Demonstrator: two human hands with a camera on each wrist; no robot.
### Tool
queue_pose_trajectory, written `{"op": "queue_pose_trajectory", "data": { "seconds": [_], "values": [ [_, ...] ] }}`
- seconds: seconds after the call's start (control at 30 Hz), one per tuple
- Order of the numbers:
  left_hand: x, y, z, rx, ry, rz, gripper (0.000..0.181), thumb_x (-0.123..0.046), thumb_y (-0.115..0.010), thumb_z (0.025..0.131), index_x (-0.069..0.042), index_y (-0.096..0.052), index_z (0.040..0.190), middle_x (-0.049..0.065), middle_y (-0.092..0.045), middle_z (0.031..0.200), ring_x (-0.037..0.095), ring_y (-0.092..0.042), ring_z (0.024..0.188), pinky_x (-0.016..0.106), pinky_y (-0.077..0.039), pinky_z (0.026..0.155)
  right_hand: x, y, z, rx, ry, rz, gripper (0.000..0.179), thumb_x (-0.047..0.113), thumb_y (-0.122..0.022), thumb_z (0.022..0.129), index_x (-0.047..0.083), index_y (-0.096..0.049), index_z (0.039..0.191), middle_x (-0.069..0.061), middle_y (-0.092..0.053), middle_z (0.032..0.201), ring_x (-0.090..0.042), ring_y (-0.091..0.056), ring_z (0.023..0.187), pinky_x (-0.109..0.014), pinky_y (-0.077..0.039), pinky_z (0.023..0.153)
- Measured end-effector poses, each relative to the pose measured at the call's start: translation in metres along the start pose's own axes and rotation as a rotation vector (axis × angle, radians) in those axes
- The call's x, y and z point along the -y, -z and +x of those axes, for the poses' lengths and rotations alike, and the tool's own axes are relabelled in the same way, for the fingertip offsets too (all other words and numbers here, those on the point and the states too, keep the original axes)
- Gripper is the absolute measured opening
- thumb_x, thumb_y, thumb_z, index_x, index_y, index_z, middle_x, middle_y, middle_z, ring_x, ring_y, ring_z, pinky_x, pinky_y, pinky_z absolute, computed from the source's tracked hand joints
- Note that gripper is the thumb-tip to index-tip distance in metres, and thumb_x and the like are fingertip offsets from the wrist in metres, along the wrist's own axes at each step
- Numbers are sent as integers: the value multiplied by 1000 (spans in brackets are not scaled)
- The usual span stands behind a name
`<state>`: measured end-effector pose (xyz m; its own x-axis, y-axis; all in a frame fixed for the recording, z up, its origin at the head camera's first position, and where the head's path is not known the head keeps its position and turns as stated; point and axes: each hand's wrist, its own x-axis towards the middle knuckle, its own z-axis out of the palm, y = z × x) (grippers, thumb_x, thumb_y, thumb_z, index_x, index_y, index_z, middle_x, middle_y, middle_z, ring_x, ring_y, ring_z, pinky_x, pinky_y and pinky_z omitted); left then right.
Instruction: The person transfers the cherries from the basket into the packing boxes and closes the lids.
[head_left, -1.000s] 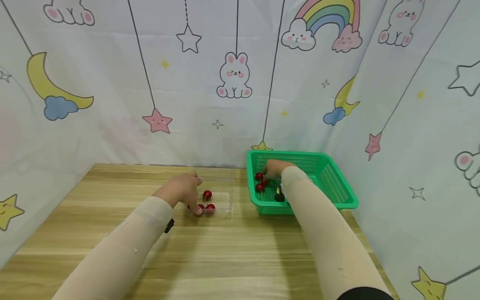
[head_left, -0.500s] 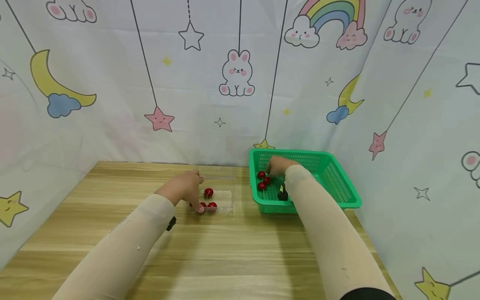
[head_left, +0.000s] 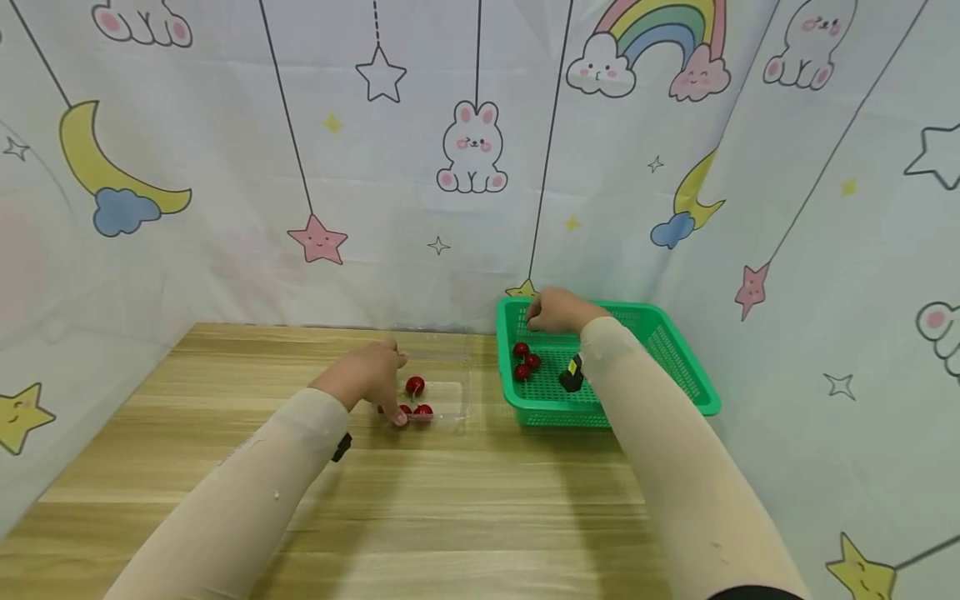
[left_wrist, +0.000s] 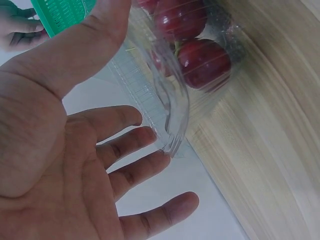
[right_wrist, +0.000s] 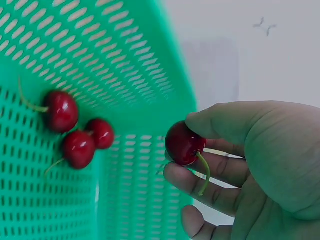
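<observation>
My right hand (head_left: 558,312) is above the back left of the green basket (head_left: 551,416). Between thumb and fingertips it pinches a dark red cherry (right_wrist: 181,144) with a curved green stem, plain in the right wrist view. Below, in the basket's left end, lie three more cherries (right_wrist: 79,150). My left hand (head_left: 366,375) spans the left side of a clear plastic box (head_left: 450,402). Its thumb lies by the box's front side, and the fingers (left_wrist: 145,172) are spread and nearly straight near the rim. Several cherries (left_wrist: 204,63) sit inside the box, some hidden by the hand.
Both containers stand at the back of a wood-grain table (head_left: 450,517), box left and basket right, with a narrow gap between. A printed cloth (head_left: 360,167) hangs right behind and along the right side. A black wrist camera (head_left: 572,377) hangs below the right wrist, over the basket.
My right hand has risen from low in the basket to about its back rim, a cherry in its fingertips. The left hand has stayed at the box.
</observation>
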<state>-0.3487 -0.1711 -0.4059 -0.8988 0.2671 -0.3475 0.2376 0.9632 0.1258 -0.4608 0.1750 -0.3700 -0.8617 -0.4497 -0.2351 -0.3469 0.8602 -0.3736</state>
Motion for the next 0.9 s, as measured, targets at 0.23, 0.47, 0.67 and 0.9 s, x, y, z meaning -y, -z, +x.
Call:
{"op": "queue_pose_trajectory", "data": {
  "seconds": [0.23, 0.47, 0.67, 0.9],
  "values": [
    [1, 0, -2, 5, -5, -1, 117, -49, -103, 83, -7, -45, 175, 22, -37, 182, 51, -42, 164, 68, -48, 127, 34, 0, -5, -44, 74, -20, 34, 21, -63, 114, 5, -80, 139, -16, -76, 147, -36, -72, 136, -55, -60, 116],
    [0, 1, -2, 4, -3, 10, 118, -50, -103, 83, -8, -43, 176, 22, -35, 183, 50, -43, 164, 68, -48, 127, 72, -17, 0, -52, 148, -25, 26, 22, -66, 114, 9, -82, 131, -12, -80, 136, -30, -75, 124, -48, -63, 108],
    [0, 1, -2, 3, -7, 9, 118, -50, -103, 83, -9, -43, 176, 22, -37, 181, 50, -45, 162, 66, -50, 126, 103, -40, 4, -13, 241, -56, 21, 21, -70, 114, 9, -83, 124, -9, -82, 125, -24, -77, 112, -44, -65, 101],
    [0, 3, -4, 10, 2, 8, 119, -52, -103, 83, -10, -43, 176, 21, -41, 177, 47, -54, 154, 63, -55, 121, 135, -74, 13, 51, 327, -135, 14, 21, -77, 111, 12, -85, 116, -4, -85, 116, -17, -78, 100, -37, -67, 94]
  ]
}}
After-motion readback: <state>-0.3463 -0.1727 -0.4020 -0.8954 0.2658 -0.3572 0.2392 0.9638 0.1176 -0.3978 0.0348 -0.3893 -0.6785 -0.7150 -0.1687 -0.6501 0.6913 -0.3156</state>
